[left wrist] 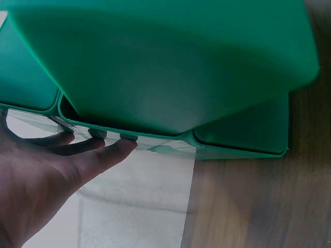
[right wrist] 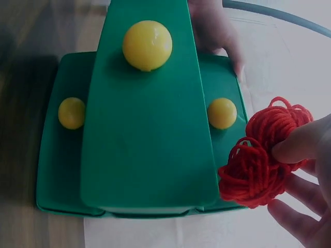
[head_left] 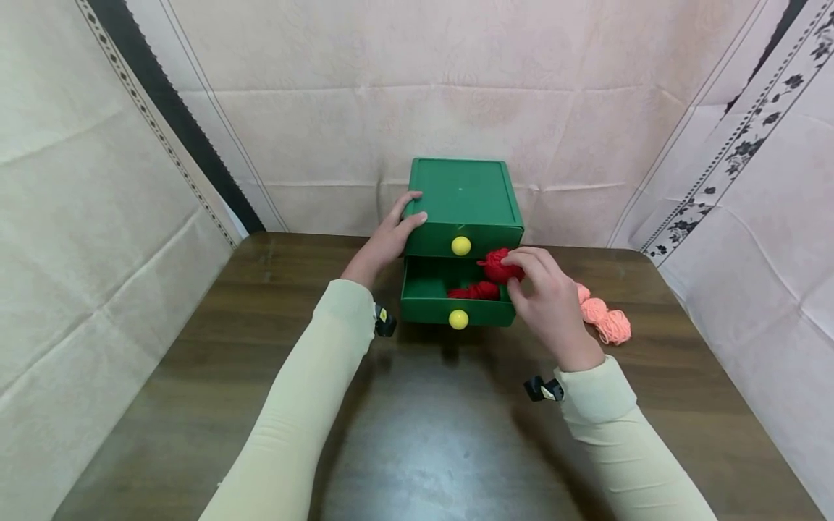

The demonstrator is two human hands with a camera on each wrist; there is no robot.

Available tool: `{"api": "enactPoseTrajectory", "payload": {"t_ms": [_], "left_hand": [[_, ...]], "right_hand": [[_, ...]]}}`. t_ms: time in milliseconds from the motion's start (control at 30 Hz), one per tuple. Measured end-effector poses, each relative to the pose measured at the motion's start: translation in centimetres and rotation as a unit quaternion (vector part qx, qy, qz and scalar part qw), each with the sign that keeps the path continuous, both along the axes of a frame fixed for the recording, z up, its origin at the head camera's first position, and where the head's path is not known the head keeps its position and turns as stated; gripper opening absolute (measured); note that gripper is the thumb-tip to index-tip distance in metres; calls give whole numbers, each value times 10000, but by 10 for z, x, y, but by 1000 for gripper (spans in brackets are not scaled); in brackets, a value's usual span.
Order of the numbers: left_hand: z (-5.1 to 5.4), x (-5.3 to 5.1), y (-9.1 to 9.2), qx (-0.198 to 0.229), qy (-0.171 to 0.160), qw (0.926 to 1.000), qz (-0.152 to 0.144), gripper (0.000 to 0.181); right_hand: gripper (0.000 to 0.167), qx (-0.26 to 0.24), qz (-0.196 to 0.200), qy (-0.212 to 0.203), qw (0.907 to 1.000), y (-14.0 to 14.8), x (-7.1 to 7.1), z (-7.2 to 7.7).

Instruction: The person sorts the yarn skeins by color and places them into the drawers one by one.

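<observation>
A green drawer unit with yellow knobs stands at the table's back. Its middle drawer is pulled out, and some red yarn lies inside. My left hand rests on the unit's left side and top edge; in the left wrist view its fingertips touch the side wall. Over the open drawer's right edge, my right hand pinches a bundle of red yarn between thumb and fingers. The right wrist view shows the bundle beside the unit, with the thumb pressed on it.
Pink yarn lies on the brown table to the right of the unit, partly behind my right hand. Pale cloth hangs behind and at both sides.
</observation>
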State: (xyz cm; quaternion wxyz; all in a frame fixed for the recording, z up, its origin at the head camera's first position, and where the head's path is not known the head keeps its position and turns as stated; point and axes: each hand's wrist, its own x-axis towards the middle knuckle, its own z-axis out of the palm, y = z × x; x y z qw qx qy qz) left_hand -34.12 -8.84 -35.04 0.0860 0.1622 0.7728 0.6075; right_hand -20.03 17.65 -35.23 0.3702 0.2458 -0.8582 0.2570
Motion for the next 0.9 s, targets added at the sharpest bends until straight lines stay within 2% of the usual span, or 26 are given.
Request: {"api": "enactPoseTrajectory", "payload": {"t_ms": [300,900], "left_hand": [[-1,2,0,-60,124,9999,48,47],[2,2,1,-80,-71,9999,50,47]], "right_hand": [[30,-1,172,-51,9998,-12,0,-1],[25,68,528,-249,9983,-33,-5,-5]]}}
